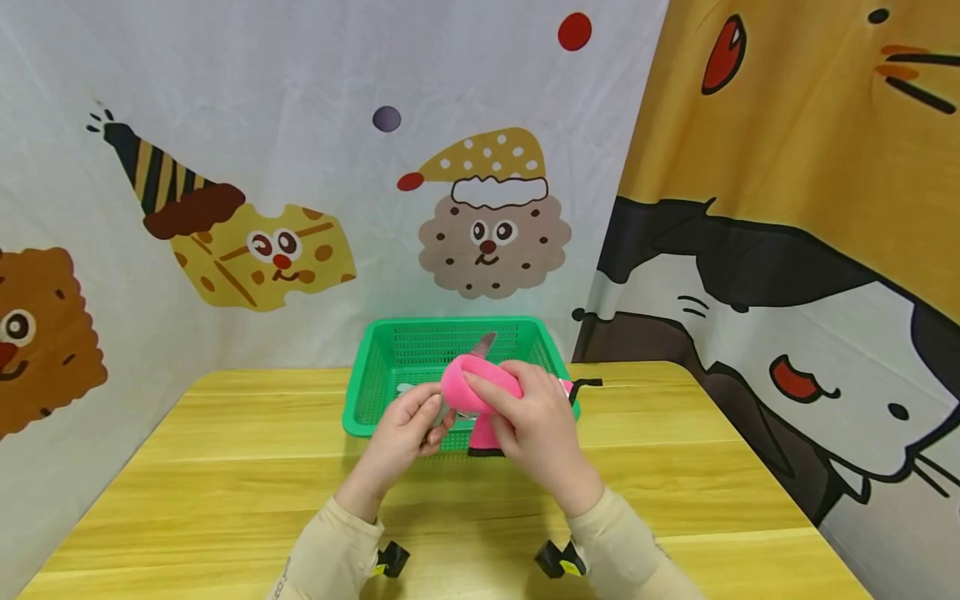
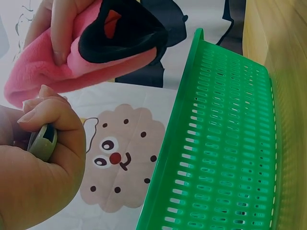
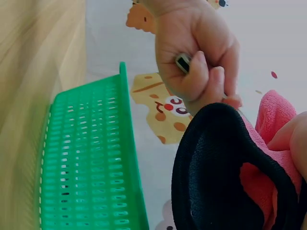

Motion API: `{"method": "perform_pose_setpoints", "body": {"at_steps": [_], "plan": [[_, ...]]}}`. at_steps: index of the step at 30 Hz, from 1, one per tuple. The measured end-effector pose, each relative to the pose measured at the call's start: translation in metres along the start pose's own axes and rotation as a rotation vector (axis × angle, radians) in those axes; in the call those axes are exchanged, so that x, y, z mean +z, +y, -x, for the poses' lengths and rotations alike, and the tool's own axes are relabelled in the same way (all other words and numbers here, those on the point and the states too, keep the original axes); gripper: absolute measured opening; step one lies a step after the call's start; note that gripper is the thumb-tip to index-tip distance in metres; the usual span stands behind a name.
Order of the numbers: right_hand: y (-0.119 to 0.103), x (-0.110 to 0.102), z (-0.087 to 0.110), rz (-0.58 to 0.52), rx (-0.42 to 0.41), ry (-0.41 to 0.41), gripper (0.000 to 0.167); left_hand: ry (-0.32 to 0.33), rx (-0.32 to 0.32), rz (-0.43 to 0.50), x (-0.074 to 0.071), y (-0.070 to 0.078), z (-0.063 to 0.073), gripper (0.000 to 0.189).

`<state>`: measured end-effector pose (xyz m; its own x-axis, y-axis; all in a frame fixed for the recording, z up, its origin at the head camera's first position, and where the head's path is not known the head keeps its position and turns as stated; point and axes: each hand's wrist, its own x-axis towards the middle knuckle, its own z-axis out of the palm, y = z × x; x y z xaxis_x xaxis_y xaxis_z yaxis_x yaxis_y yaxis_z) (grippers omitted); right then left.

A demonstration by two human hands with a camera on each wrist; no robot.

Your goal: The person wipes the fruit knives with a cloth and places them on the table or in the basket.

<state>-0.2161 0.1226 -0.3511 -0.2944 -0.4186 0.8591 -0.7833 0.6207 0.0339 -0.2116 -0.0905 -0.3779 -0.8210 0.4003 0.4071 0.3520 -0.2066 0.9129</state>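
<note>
My left hand [image 1: 408, 421] grips a knife by its grey-green handle [image 2: 44, 143]. The knife's blade [image 1: 485, 343] shows beyond a pink fleece piece, which hides its middle. The right hand [image 1: 543, 417] holds this pink fleece piece [image 1: 459, 387], thumb and fingers pressed into the soft fabric. In the right wrist view, a black-trimmed opening [image 3: 206, 163] of the fleece faces the camera; what kind of article it is I cannot tell. Both hands are close together above the near rim of a green basket [image 1: 360, 375].
The perforated plastic basket stands toward the back of the wooden table [image 1: 247, 467], with pale items partly visible inside, mostly hidden by the hands. A printed curtain [image 1: 300, 167] with cartoon figures hangs behind the table and along its sides.
</note>
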Motion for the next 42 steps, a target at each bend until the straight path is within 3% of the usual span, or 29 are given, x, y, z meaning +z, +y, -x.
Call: {"method": "perform_pose_setpoints", "body": {"at_steps": [15,33,42], "plan": [[-0.004,0.005,0.001,0.001,0.061,-0.092,0.045,-0.026,0.014,-0.018,-0.001,-0.002,0.000,0.033],[0.015,-0.001,-0.004,0.042,0.111,0.004,0.053,-0.037,-0.051,-0.006,0.000,0.000,-0.001,0.036],[0.025,-0.008,-0.004,0.064,0.160,0.027,0.053,-0.049,-0.046,-0.022,0.002,0.000,-0.001,0.032]]}}
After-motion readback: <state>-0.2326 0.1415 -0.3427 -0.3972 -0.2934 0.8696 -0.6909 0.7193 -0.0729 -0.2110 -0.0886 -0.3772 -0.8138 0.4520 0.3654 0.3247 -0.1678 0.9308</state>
